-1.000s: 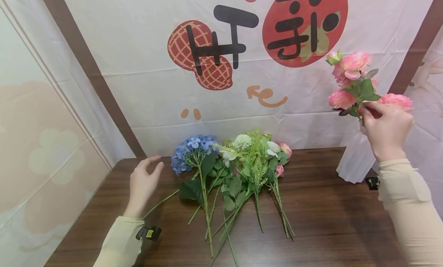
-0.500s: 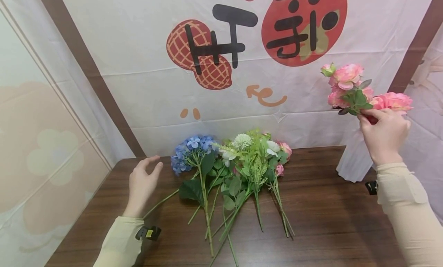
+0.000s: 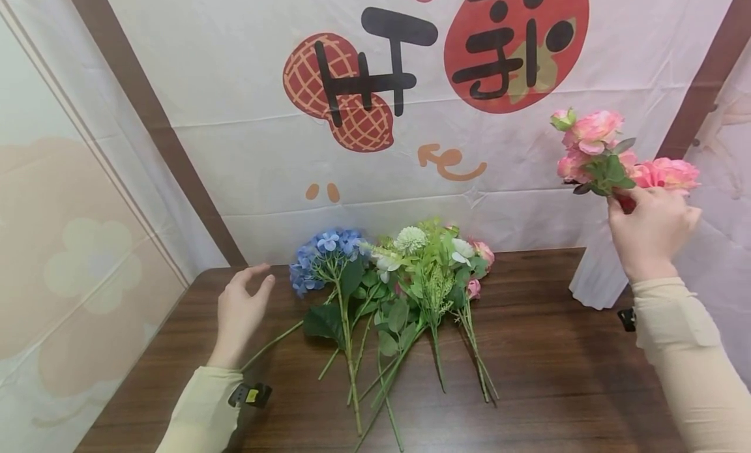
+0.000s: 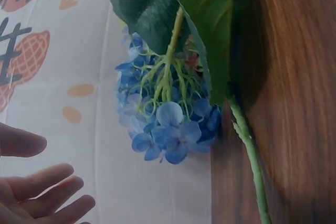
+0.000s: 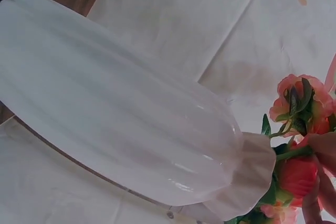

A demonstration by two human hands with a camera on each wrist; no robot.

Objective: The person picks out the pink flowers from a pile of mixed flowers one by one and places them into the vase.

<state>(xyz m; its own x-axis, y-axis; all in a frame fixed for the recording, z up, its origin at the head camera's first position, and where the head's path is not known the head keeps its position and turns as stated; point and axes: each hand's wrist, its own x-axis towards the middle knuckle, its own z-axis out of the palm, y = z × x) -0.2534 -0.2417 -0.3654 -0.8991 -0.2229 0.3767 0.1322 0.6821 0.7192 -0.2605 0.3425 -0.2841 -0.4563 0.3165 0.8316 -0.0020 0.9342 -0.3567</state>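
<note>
At the right of the head view, my right hand (image 3: 654, 231) pinches the green stem of a pink artificial flower spray (image 3: 592, 133) just above the mouth of a white ribbed vase (image 3: 597, 274). In the right wrist view the stem (image 5: 294, 152) runs between thumb and fingers into the ruffled rim of the vase (image 5: 121, 103). More pink blooms (image 3: 669, 173) stand in the vase behind the hand. My left hand (image 3: 240, 313) is held with fingers apart, holding nothing, left of a blue hydrangea (image 3: 328, 254); its blossom (image 4: 173, 129) hangs close by in the left wrist view.
Several loose stems lie mid-table: a pale green pompom flower (image 3: 412, 240), leafy greenery (image 3: 434, 287), white blossoms (image 3: 462, 251) and small pink roses (image 3: 474, 289). The dark wooden table (image 3: 540, 375) meets a printed cloth backdrop (image 3: 235, 114).
My right hand has lowered the pink flower spray toward the vase, mostly in the first half second, and it has shifted only slightly since. The left hand and table flowers stay put.
</note>
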